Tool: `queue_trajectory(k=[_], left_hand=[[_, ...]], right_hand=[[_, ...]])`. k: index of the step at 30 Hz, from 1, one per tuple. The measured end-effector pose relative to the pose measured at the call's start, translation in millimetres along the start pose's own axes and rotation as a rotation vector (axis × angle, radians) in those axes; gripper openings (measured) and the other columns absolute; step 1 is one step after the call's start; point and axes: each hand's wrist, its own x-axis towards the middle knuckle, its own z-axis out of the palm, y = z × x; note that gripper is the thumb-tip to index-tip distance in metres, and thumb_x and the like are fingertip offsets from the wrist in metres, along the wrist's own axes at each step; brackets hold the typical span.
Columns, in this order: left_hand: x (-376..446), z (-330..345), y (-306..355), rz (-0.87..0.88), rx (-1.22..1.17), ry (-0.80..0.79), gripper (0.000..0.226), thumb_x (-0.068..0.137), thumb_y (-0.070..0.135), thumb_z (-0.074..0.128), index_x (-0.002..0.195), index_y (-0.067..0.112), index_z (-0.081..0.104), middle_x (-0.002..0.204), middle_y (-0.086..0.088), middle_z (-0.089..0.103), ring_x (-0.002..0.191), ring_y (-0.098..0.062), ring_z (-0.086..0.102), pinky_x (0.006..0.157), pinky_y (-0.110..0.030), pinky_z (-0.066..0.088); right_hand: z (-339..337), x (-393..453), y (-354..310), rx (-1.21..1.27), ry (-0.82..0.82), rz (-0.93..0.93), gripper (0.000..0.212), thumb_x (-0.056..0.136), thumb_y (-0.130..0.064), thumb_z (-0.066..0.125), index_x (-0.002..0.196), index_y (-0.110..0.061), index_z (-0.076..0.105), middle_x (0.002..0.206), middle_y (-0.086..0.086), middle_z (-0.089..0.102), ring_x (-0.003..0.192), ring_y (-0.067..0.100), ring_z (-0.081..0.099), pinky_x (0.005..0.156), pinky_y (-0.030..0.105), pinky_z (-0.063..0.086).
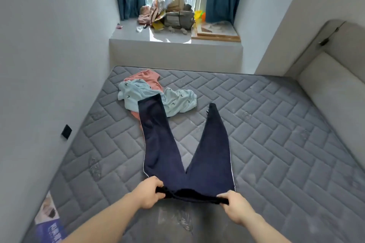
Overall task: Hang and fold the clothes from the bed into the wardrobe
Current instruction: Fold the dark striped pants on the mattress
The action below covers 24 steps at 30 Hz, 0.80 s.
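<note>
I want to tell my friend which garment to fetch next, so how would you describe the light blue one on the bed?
Start at the grey quilted mattress and look toward its far left part, near the window ledge. There, a crumpled pale blue garment lies on top of a salmon-pink garment, and one leg of the navy trousers overlaps its near edge. Its small dark printed marks set it apart from its plain-coloured neighbours.

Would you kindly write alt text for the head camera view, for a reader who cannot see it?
A person's left hand and right hand grip the waistband of navy trousers spread on a grey quilted mattress. Beyond lie a light blue garment and a pink garment, crumpled.
</note>
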Motion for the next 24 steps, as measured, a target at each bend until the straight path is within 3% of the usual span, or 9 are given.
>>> queue_trajectory(k=[3, 6, 11, 14, 18, 21, 24], left_hand=[[-1, 61, -30, -0.071, -0.020, -0.110, 0.037, 0.097, 0.040, 0.067, 0.129, 0.022, 0.065, 0.133, 0.008, 0.053, 0.125, -0.014, 0.054, 0.107, -0.024, 0.038], [-1, 114, -56, -0.141, -0.031, -0.182, 0.033, 0.095, 0.040, 0.069, 0.124, 0.024, 0.066, 0.131, 0.011, 0.050, 0.120, -0.013, 0.056, 0.105, -0.023, 0.039], [-1, 187, -88, -0.240, -0.048, -0.238, 0.023, 0.095, 0.034, 0.070, 0.115, 0.024, 0.064, 0.130, 0.007, 0.049, 0.115, -0.018, 0.061, 0.101, -0.027, 0.042], [-1, 228, -104, -0.310, -0.074, -0.223, 0.018, 0.092, 0.031, 0.071, 0.104, 0.026, 0.058, 0.138, 0.007, 0.038, 0.108, -0.024, 0.063, 0.097, -0.031, 0.045], [4, 274, -121, -0.449, -0.147, -0.074, 0.022, 0.087, 0.021, 0.072, 0.099, 0.025, 0.053, 0.147, 0.002, 0.019, 0.088, -0.027, 0.064, 0.088, -0.035, 0.049], [6, 303, -122, -0.593, -0.310, 0.051, 0.027, 0.082, 0.010, 0.070, 0.102, 0.021, 0.055, 0.150, 0.000, 0.014, 0.091, -0.033, 0.066, 0.091, -0.038, 0.048], [14, 321, -117, -0.707, -0.602, 0.212, 0.030, 0.082, 0.002, 0.070, 0.107, 0.013, 0.057, 0.152, -0.006, 0.018, 0.101, -0.019, 0.050, 0.097, -0.028, 0.038]], right_hand=[[59, 2, 23, 0.015, -0.098, 0.056, 0.035, 0.097, -0.025, 0.053, 0.121, -0.044, 0.069, 0.123, -0.012, 0.066, 0.121, 0.017, 0.063, 0.101, 0.028, 0.048], [111, 5, 44, 0.029, -0.162, 0.082, 0.041, 0.099, -0.027, 0.055, 0.135, -0.046, 0.063, 0.135, -0.019, 0.059, 0.129, 0.010, 0.057, 0.107, 0.023, 0.042], [187, 11, 72, -0.016, -0.305, 0.085, 0.050, 0.102, -0.020, 0.052, 0.150, -0.034, 0.051, 0.154, -0.010, 0.044, 0.141, 0.015, 0.045, 0.116, 0.027, 0.034], [225, 19, 85, -0.024, -0.361, 0.079, 0.052, 0.103, -0.022, 0.053, 0.153, -0.032, 0.048, 0.159, -0.007, 0.039, 0.144, 0.018, 0.042, 0.118, 0.027, 0.032], [263, 36, 100, -0.009, -0.428, 0.064, 0.051, 0.097, -0.021, 0.056, 0.147, -0.029, 0.055, 0.161, -0.006, 0.037, 0.144, 0.017, 0.044, 0.118, 0.025, 0.031], [274, 48, 109, 0.119, -0.315, 0.130, 0.048, 0.093, -0.017, 0.059, 0.139, -0.026, 0.060, 0.157, -0.005, 0.038, 0.135, 0.017, 0.052, 0.112, 0.027, 0.038], [272, 64, 114, 0.304, -0.077, 0.262, 0.054, 0.090, -0.015, 0.065, 0.142, -0.023, 0.052, 0.149, -0.002, 0.037, 0.110, 0.020, 0.060, 0.099, 0.034, 0.045]])
